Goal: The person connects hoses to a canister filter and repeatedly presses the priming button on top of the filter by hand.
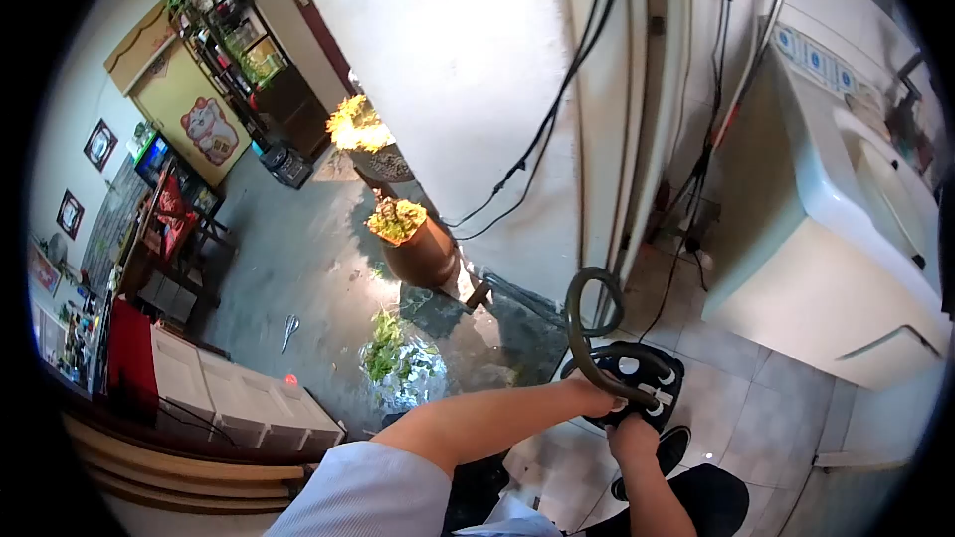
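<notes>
Tubing (574,323), thick and looped, joins a black piece (645,376) with white patches, low to the left of the washbasin cabinet (791,293). It looks springy and fairly stiff, likely to swing if lifted by the loop; the black piece seems rigid and light, and its edge should give the surer hold. The left hand (594,399) meets that edge beside the tubing, and the right hand (633,434) touches the lower edge; their fingertips are hidden, so how far the fingers open cannot be told. Farther left of the washbasin cabinet stands a brown pot (423,257).
</notes>
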Action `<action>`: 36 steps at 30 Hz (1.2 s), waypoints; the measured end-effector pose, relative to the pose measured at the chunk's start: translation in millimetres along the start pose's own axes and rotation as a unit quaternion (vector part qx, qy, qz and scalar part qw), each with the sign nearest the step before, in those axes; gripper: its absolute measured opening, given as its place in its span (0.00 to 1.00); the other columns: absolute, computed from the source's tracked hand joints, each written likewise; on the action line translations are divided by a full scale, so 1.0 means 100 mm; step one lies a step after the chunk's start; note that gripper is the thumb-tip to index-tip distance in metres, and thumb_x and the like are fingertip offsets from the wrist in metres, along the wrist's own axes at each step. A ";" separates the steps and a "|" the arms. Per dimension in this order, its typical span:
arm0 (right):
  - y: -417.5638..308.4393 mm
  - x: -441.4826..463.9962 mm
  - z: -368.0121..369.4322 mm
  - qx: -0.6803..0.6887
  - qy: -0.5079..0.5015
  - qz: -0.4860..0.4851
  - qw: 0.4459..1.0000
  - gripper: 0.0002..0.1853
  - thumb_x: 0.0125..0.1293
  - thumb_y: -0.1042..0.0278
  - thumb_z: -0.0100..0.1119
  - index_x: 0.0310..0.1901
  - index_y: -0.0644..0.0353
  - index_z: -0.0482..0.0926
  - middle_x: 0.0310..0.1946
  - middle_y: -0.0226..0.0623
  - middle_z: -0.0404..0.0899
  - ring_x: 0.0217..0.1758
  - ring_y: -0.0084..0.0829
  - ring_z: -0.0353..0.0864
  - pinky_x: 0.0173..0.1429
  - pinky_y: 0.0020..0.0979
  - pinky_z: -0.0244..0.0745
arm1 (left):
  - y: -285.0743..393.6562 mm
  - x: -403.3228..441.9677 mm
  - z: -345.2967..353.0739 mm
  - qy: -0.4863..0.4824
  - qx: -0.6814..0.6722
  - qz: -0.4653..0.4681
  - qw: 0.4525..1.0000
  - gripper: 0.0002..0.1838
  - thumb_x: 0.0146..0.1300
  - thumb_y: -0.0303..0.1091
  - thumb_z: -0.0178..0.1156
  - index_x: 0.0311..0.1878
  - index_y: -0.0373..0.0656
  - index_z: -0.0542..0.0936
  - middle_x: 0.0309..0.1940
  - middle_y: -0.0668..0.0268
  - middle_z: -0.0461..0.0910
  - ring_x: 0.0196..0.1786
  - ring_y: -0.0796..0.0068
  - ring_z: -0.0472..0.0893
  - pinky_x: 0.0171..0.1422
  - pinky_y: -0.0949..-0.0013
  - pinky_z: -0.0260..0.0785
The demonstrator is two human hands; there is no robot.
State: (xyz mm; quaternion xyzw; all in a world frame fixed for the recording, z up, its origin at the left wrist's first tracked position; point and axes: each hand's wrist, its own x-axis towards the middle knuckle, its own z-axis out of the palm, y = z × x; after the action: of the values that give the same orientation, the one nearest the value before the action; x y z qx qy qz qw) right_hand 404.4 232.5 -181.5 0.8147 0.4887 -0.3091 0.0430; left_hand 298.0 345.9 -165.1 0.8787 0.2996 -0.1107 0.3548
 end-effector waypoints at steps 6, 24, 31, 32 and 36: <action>-0.04 -0.01 -0.04 -0.035 0.004 -0.030 0.999 0.23 0.52 0.51 0.61 0.38 0.66 0.73 0.33 0.49 0.79 0.38 0.45 0.80 0.43 0.40 0.75 | -0.01 0.03 0.10 0.015 -0.005 0.006 1.000 0.13 0.58 0.43 0.52 0.41 0.48 0.78 0.39 0.57 0.79 0.45 0.53 0.76 0.49 0.56 0.67; 0.00 -0.01 0.03 -0.038 0.031 -0.022 0.999 0.25 0.51 0.47 0.62 0.38 0.64 0.78 0.34 0.46 0.80 0.41 0.44 0.80 0.45 0.39 0.74 | 0.10 -0.03 0.43 0.131 -0.070 -0.126 0.981 0.14 0.55 0.38 0.52 0.42 0.46 0.78 0.40 0.54 0.79 0.44 0.55 0.78 0.48 0.58 0.70; 0.01 0.01 0.07 -0.028 0.036 -0.003 0.999 0.24 0.51 0.48 0.62 0.39 0.63 0.78 0.36 0.47 0.80 0.42 0.44 0.80 0.46 0.39 0.74 | 0.09 0.01 0.38 0.049 -0.125 -0.135 0.982 0.15 0.52 0.39 0.52 0.40 0.42 0.79 0.39 0.53 0.79 0.45 0.55 0.78 0.49 0.57 0.70; 0.02 0.03 0.08 -0.025 0.036 -0.003 0.999 0.24 0.51 0.48 0.62 0.39 0.63 0.78 0.37 0.47 0.80 0.42 0.43 0.79 0.46 0.39 0.74 | 0.09 0.02 0.37 0.050 -0.123 -0.134 0.982 0.15 0.52 0.39 0.52 0.40 0.42 0.79 0.39 0.53 0.79 0.45 0.55 0.78 0.49 0.57 0.70; 0.00 0.01 0.04 -0.023 0.023 -0.002 0.999 0.24 0.51 0.47 0.62 0.40 0.62 0.78 0.38 0.47 0.80 0.43 0.43 0.79 0.47 0.39 0.74 | 0.08 0.07 0.44 0.060 -0.101 -0.135 0.984 0.15 0.53 0.38 0.52 0.41 0.41 0.79 0.39 0.53 0.79 0.45 0.55 0.78 0.48 0.57 0.70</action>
State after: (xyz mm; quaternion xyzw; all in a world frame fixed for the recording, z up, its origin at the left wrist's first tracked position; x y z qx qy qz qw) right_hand 403.0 231.1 -185.5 0.8197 0.4979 -0.2788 0.0499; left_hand 309.1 313.8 -194.8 0.7948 0.4457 -0.0736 0.4053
